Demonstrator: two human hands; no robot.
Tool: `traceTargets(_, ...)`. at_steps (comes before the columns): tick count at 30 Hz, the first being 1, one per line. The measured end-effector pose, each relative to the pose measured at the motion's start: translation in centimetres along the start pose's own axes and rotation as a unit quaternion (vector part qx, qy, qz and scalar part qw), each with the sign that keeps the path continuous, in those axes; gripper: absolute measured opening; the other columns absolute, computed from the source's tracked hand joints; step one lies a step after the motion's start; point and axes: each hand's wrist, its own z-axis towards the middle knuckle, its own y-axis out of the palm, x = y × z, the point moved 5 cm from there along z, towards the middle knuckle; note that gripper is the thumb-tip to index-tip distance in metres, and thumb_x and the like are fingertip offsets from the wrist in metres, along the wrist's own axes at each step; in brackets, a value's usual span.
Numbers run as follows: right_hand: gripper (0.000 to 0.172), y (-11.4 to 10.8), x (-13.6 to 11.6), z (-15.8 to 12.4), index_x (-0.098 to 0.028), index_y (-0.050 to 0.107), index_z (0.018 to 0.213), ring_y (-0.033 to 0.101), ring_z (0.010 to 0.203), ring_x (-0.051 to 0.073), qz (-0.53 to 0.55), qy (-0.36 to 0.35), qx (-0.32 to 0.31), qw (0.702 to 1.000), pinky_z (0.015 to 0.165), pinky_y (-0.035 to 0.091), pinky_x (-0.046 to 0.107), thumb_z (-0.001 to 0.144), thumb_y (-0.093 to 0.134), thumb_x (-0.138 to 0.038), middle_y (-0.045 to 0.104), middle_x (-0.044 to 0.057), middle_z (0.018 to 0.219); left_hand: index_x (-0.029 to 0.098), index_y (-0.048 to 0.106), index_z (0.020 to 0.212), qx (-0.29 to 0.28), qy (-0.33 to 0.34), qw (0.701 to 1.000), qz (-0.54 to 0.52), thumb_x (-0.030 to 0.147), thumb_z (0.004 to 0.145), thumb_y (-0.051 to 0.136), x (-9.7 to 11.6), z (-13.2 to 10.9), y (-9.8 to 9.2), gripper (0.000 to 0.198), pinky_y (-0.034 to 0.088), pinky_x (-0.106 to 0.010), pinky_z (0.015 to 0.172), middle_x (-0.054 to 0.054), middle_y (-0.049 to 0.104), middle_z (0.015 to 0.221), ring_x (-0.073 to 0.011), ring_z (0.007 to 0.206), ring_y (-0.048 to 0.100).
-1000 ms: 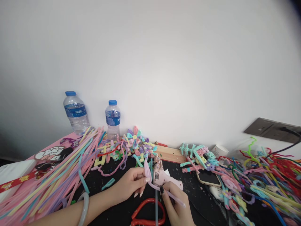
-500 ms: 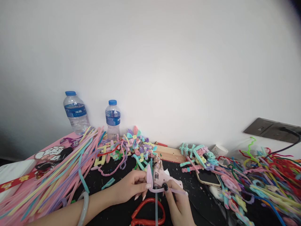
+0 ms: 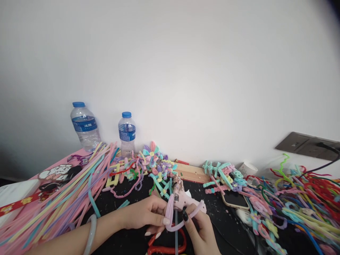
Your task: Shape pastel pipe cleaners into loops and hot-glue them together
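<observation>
My left hand (image 3: 155, 216) pinches a folded length of lilac pipe cleaner (image 3: 170, 212) between thumb and fingers. The loose end of that pipe cleaner curves round to the right, where my right hand (image 3: 198, 226) is closed on it, dark thumbnail showing. Just behind my hands lies a pale pink glue gun (image 3: 183, 199) with a crusted nozzle, and a clear glue stick (image 3: 176, 237) runs from it toward me. Below, scissors with red handles (image 3: 170, 248) lie partly hidden under my hands and the glue stick.
Loose pastel pipe cleaners (image 3: 79, 187) spread over the left side. Bent pipe-cleaner pieces (image 3: 156, 163) lie at the back, near two water bottles (image 3: 127, 134). To the right are a phone (image 3: 235, 200), a paper cup (image 3: 248, 169) and a tangle of coloured pipe cleaners (image 3: 316, 194).
The lilac pipe cleaner's free end has swung from nearly straight to an upward curve. Both hands have shifted slightly, the left a little lower and leftward.
</observation>
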Motion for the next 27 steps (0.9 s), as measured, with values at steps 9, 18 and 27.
traceTargets(9,0.023,-0.3,2.3,-1.3,-0.019,0.064,0.084,0.058,0.061,0.019,0.026,0.040,-0.011,0.999,0.054,0.050,0.027,0.088,0.052,-0.039,0.063,0.005,0.071,0.013,0.064,0.076,-0.032,-0.051,0.992,-0.107,0.036,0.069,0.072,-0.5,-0.1,0.5,0.026,0.022,-0.018,0.030,0.005,0.052,0.044,-0.0049,0.029,0.031)
traceTargets(18,0.026,0.6,1.2,-0.4,-0.018,0.056,0.077,0.050,0.057,0.014,0.062,0.076,-0.040,0.994,0.053,0.045,0.023,0.090,0.049,-0.039,0.053,0.000,0.066,0.011,0.068,0.074,-0.072,-0.089,0.983,-0.140,0.032,0.067,0.073,-0.9,-0.3,1.1,0.023,0.028,-0.018,0.032,0.002,0.056,0.047,-0.0069,0.032,0.041)
traceTargets(27,0.028,0.5,0.6,-0.2,-0.018,0.064,0.088,0.052,0.057,0.016,0.007,0.041,-0.043,0.998,0.051,0.044,0.023,0.092,0.046,-0.040,0.059,0.001,0.065,0.011,0.070,0.077,-0.108,-0.105,0.982,-0.111,0.033,0.069,0.073,-1.3,-0.4,1.3,0.023,0.028,-0.018,0.034,0.001,0.058,0.048,-0.0065,0.033,0.042)
